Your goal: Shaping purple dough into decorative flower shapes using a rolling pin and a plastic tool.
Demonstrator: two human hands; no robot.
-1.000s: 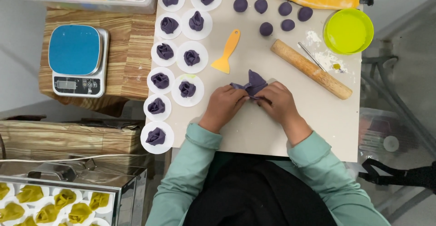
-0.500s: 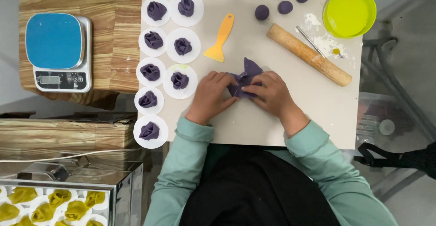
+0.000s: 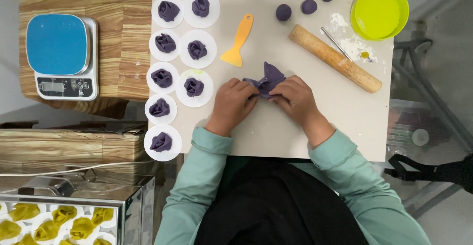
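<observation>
A folded piece of purple dough (image 3: 270,78) lies on the pale work board (image 3: 345,122), its pointed flaps sticking up. My left hand (image 3: 234,102) pinches its left edge and my right hand (image 3: 294,99) pinches its right edge; both hands press in from the near side. Part of the dough is hidden under my fingers.
Several shaped purple dough roses on white paper rounds (image 3: 193,87) line the board's left side. An orange scraper (image 3: 238,42), a wooden rolling pin (image 3: 335,58), a thin metal tool (image 3: 336,43), purple dough balls (image 3: 283,12), a lime bowl (image 3: 379,11). A blue scale (image 3: 60,55) sits left; yellow dough pieces (image 3: 54,220) lie in a steel tray.
The view has shifted so the board sits a little higher and to the left in the picture. My hands stay on the purple dough, fingers drawn closer around it.
</observation>
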